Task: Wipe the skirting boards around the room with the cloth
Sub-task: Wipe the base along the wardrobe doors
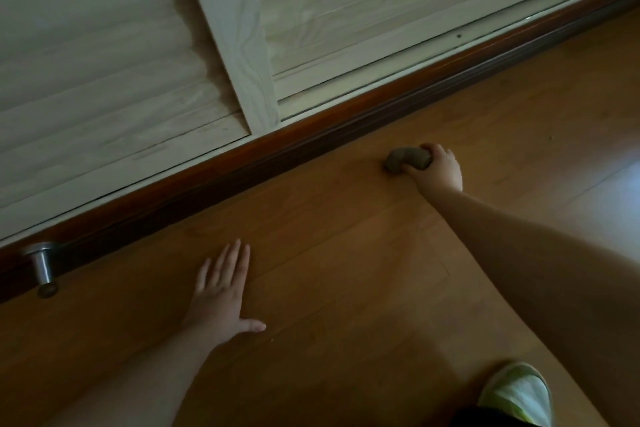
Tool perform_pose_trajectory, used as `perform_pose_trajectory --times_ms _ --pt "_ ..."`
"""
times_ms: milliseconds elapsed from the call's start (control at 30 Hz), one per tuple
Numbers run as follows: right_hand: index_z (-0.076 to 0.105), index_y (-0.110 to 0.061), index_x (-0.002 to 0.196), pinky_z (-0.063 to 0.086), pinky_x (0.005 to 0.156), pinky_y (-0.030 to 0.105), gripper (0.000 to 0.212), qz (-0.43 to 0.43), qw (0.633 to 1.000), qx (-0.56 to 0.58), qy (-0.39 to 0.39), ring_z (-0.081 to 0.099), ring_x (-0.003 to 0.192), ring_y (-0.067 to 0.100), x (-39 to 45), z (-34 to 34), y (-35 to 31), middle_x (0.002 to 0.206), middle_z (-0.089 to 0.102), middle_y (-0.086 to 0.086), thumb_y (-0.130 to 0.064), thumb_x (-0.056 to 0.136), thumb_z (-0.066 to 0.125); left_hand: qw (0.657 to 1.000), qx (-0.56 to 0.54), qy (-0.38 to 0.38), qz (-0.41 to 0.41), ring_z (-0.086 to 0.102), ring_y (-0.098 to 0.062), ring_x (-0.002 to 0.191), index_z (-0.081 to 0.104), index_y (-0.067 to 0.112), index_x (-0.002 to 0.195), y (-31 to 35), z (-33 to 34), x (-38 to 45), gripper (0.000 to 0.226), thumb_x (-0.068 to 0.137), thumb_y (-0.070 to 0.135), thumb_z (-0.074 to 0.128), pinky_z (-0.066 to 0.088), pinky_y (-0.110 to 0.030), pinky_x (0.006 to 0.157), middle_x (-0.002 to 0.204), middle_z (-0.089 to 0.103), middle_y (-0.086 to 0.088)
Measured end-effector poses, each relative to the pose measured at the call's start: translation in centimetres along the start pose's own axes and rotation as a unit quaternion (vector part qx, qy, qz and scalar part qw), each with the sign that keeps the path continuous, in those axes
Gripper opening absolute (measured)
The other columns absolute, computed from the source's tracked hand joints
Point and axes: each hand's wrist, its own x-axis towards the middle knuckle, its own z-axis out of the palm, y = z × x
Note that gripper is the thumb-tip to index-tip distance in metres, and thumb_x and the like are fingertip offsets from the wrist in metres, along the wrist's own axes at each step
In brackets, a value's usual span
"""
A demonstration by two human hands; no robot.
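Down by the skirting board (311, 135), the right hand (437, 170) has its fingers (437, 150) clenched round a balled-up cloth (408, 159), which sits on the wooden floor (346, 270) just short of the board's lower edge. Farther from the board, the left hand (221, 291) lies flat, fingers spread and released. A metal doorstop (43, 265) juts from the board at its left end; bare floor runs between.
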Motion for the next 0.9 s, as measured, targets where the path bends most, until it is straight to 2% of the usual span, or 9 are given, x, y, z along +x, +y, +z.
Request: perform_pose_trajectory --times_ms 200,267,367,433,500,633,733,800,900 --pt "0.057 -0.015 0.13 0.046 0.094 0.038 0.055 -0.016 1.0 -0.015 -0.004 0.054 0.112 0.026 -0.1 -3.0 1.7 0.123 0.055 0.008 -0.041 0.084 0.073 0.995 -0.005 0.053 0.088 -0.03 -0.019 0.147 -0.034 0.029 0.148 1.3 -3.0 1.4 0.101 0.089 0.078 0.031 -0.01 -0.043 0.119 0.157 -0.039 0.0" --pt "0.059 -0.015 0.127 0.048 0.091 0.038 0.055 -0.021 1.0 -0.017 0.001 0.056 0.108 0.025 -0.3 -3.7 2.7 0.118 0.057 0.007 -0.044 0.083 0.074 0.991 -0.023 0.071 0.115 -0.022 -0.017 0.15 -0.021 0.033 0.154 3.1 -4.4 2.6 0.085 0.096 0.068 0.03 -0.003 -0.044 0.122 0.163 -0.025 0.003" --pt "0.06 -0.015 0.126 0.049 0.09 0.04 0.056 -0.008 1.0 -0.026 0.009 0.057 0.107 0.026 -0.5 -5.0 4.2 0.116 0.059 0.007 -0.045 0.082 0.075 0.983 -0.08 0.092 0.141 0.008 -0.015 0.152 0.017 0.029 0.158 6.9 -6.8 4.0 0.063 0.102 0.056 0.031 0.01 -0.04 0.122 0.164 0.017 0.005" --pt "0.06 -0.016 0.126 0.05 0.09 0.041 0.055 0.017 0.999 -0.003 0.027 0.057 0.106 0.026 -1.1 -5.8 5.3 0.115 0.059 0.007 -0.046 0.082 0.074 0.975 -0.081 0.123 0.166 0.038 -0.013 0.139 0.049 0.029 0.141 9.5 -8.1 4.2 0.045 0.105 0.049 0.031 0.021 -0.036 0.119 0.146 0.049 0.007" --pt "0.06 -0.017 0.124 0.05 0.087 0.039 0.054 0.027 0.999 0.017 0.04 0.058 0.104 0.026 -1.6 -6.0 6.2 0.113 0.061 0.007 -0.048 0.082 0.073 0.967 -0.067 0.178 0.166 0.058 -0.012 0.112 0.064 0.029 0.114 11.8 -9.1 4.0 0.036 0.106 0.045 0.033 0.03 -0.035 0.112 0.114 0.066 0.009" --pt "0.061 -0.021 0.123 0.049 0.085 0.033 0.053 0.034 0.997 0.047 0.056 0.059 0.102 0.022 -2.6 -5.3 8.2 0.112 0.064 0.004 -0.05 0.081 0.073 0.952 -0.076 0.249 0.159 0.057 -0.012 0.086 0.061 0.028 0.085 15.3 -10.4 5.7 0.038 0.103 0.053 0.037 0.038 -0.035 0.1 0.086 0.061 0.009" --pt "0.061 -0.022 0.124 0.048 0.085 0.031 0.051 0.043 0.993 0.078 0.072 0.058 0.102 0.018 -3.7 -4.5 10.0 0.113 0.062 0.001 -0.048 0.082 0.074 0.947 -0.113 0.238 0.186 0.052 -0.016 0.12 0.06 0.03 0.122 16.9 -11.0 8.3 0.027 0.103 0.042 0.046 0.03 -0.038 0.109 0.126 0.06 0.007" --pt "0.06 -0.023 0.125 0.047 0.086 0.03 0.051 0.049 0.991 0.09 0.09 0.057 0.102 0.016 -4.4 -4.4 11.2 0.113 0.061 -0.001 -0.047 0.082 0.074 0.953 -0.096 0.206 0.2 0.035 -0.017 0.141 0.039 0.03 0.146 17.8 -11.2 9.8 0.046 0.103 0.045 0.044 0.022 -0.04 0.117 0.151 0.041 0.006" --pt "0.059 -0.022 0.127 0.043 0.088 0.027 0.053 0.063 0.987 0.11 0.102 0.053 0.102 0.011 -5.5 -4.9 12.5 0.114 0.058 -0.005 -0.045 0.082 0.075 0.953 -0.027 0.204 0.22 0.011 -0.017 0.152 0.016 0.027 0.158 18.9 -11.4 11.6 0.061 0.104 0.053 0.027 0.009 -0.041 0.124 0.165 0.016 0.003"
